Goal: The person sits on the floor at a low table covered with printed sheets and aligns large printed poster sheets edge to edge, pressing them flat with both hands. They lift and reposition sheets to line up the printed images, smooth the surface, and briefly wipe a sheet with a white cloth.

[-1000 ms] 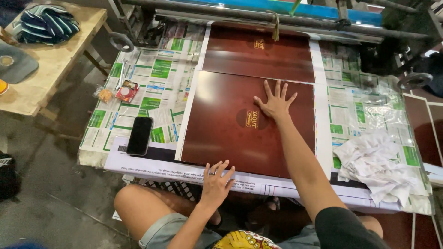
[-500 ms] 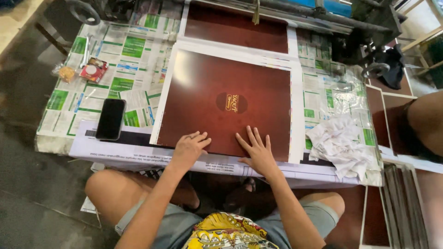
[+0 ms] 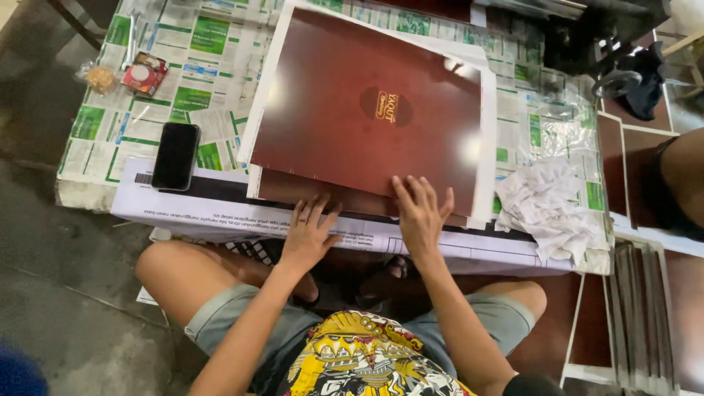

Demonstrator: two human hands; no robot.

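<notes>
A large glossy dark-red printed sheet [image 3: 352,139] with a small gold emblem at its middle lies skewed on a stack of similar white-bordered sheets on the low worktable. My left hand [image 3: 309,231] presses flat, fingers spread, on the stack's near edge below the sheet's lower left corner. My right hand [image 3: 421,213] lies flat with fingers apart on the top sheet's near edge. Neither hand grips anything. My knees show under the table's front.
Newspaper [image 3: 183,81] covers the table. A black phone [image 3: 176,155] lies at the left, a small red packet [image 3: 145,73] behind it. Crumpled white paper [image 3: 546,207] sits at the right. Another person's leg [image 3: 678,183] is at the far right, above stacked frames [image 3: 634,315].
My right hand drew back from the sheet's middle to its near edge. The top sheet has slid and turned askew on the stack. The view has closed in on the table.
</notes>
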